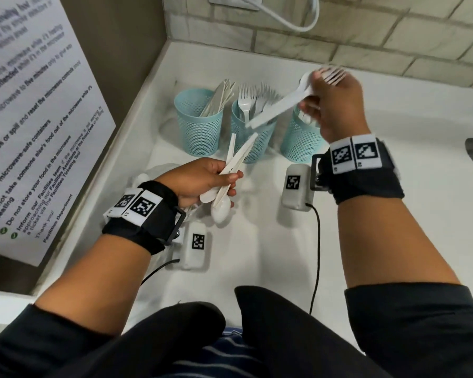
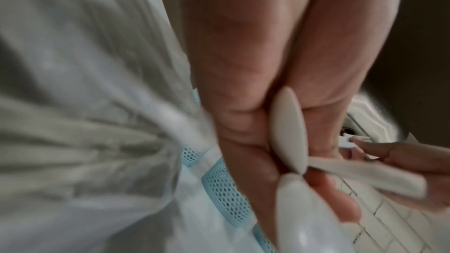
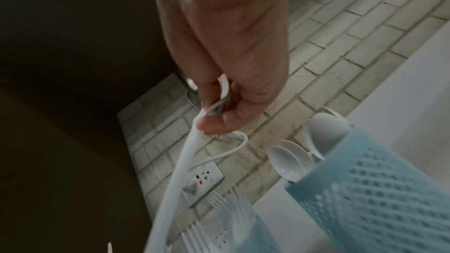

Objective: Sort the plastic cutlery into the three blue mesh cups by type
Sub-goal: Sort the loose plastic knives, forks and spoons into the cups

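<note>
Left hand (image 1: 202, 178) closest in, fingers wrapped round a mixed bunch of white plastic cutlery (image 1: 230, 173), probably as a reserve to sort from. Right hand (image 1: 336, 105) pinches a white plastic fork (image 1: 279, 105) above the three pale-blue mesh cups (image 1: 253, 132), handle angled towards the middle cup of forks.

Three blue mesh cups (image 1: 200, 124) stand in a row on the desk (image 1: 257, 241): one with knives (image 1: 221, 96), one with forks (image 1: 254, 100), one with spoons (image 3: 289, 159). How many pieces are in each cup I cannot count. Two hands are in view. The left hand (image 1: 202, 178) holds a small bundle, about three pieces, with one spoon bowl (image 1: 221, 211) visible. The right hand (image 1: 336, 105) holds about two pieces, a fork (image 1: 332, 73) among them. Each wrist carries one band (image 1: 358, 170) with two square markers.
</note>
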